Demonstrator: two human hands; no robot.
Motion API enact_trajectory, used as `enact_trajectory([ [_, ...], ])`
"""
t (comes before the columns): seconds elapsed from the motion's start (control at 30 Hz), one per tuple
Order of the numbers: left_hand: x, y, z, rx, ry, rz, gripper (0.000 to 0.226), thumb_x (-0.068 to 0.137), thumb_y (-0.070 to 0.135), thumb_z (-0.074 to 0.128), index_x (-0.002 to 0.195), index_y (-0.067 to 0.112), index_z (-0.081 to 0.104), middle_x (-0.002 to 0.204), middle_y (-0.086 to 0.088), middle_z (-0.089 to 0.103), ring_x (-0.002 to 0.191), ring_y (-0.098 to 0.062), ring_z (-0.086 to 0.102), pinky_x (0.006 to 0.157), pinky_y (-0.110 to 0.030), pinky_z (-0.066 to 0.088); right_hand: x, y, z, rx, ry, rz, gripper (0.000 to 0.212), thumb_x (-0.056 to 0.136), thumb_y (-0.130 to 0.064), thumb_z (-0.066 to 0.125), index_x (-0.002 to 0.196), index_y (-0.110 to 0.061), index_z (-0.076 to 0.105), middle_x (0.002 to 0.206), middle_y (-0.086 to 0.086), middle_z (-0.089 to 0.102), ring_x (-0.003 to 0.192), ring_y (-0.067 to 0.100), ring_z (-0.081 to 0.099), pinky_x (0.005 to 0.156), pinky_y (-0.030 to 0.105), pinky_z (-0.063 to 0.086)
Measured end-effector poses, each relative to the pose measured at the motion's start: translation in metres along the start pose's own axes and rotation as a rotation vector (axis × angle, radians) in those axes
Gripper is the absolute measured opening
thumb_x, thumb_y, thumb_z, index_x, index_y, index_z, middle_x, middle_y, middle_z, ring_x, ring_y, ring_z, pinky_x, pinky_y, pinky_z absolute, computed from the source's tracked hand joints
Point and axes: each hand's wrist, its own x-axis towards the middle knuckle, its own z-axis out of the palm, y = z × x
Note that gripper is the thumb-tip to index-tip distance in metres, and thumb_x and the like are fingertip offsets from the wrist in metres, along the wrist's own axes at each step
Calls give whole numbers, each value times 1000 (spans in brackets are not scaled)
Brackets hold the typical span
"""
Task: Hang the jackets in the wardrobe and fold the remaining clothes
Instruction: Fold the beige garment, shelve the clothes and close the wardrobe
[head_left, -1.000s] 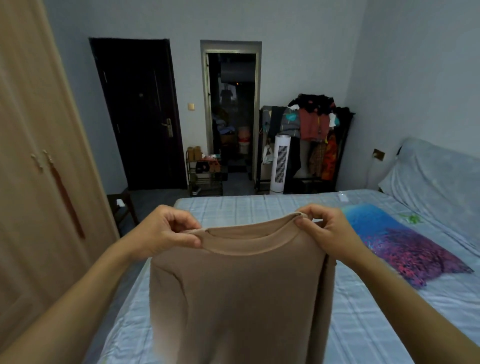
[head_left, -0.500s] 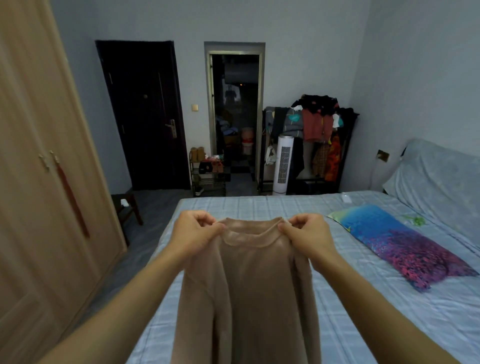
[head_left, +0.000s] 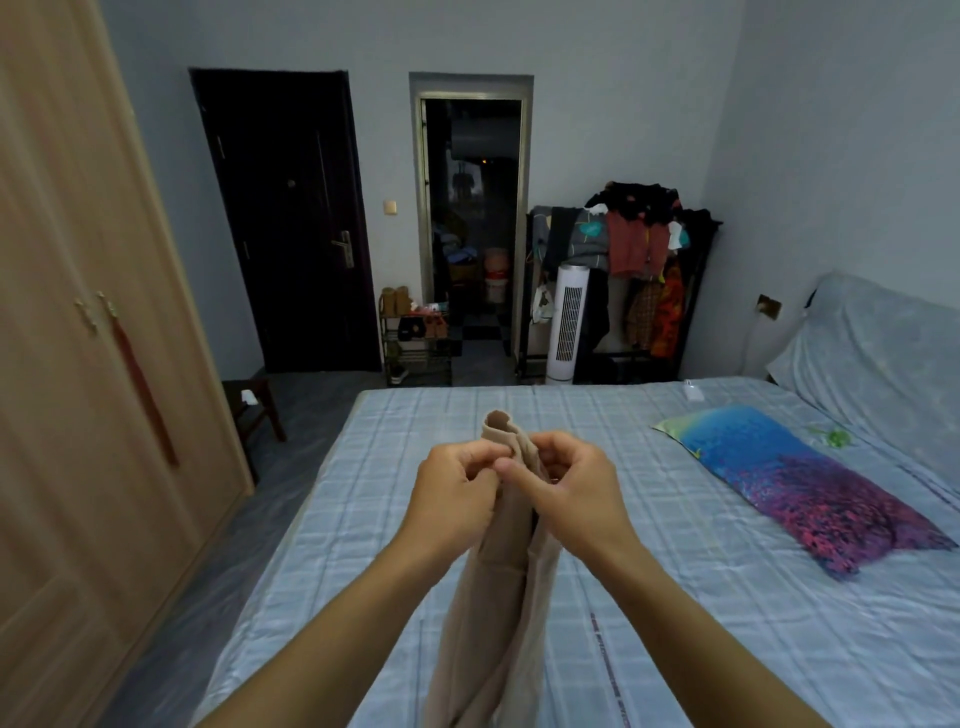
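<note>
We see two bare forearms coming in from about 7 and 5 o'clock, with no sleeve, cuff, watch, band or glove on either as far as the frame's edge. The left hand and the right hand sit just below centre, and on those of the fingers that we can make out there are no rings. The nails we can see look short and plain, though the dim light leaves us unsure of finer detail, and no other part of the person or their clothing comes into our view.
</note>
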Motion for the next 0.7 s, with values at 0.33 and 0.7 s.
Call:
enact_trajectory([
  [0.33, 8, -1, -41, 678, -26, 398, 64, 68, 41, 81, 125, 36, 55, 124, 19, 54, 120, -2, 46, 100, -25, 40, -4, 5, -14, 8, -189, -148, 12, 88, -10, 64, 89, -19, 71, 80, 8, 70, 76, 31, 66, 66, 44, 53],
  [0.7, 14, 13, -33, 406, -243, 248, 13, 77, 36, 79, 81, 24, 73, 75, 2, 71, 74, -15, 68, 65, -37, 55, -10, -1, -22, 27, -191, -178, 15, 88, 0, 67, 95, -12, 72, 86, 9, 72, 81, 30, 67, 73, 44, 55],
])
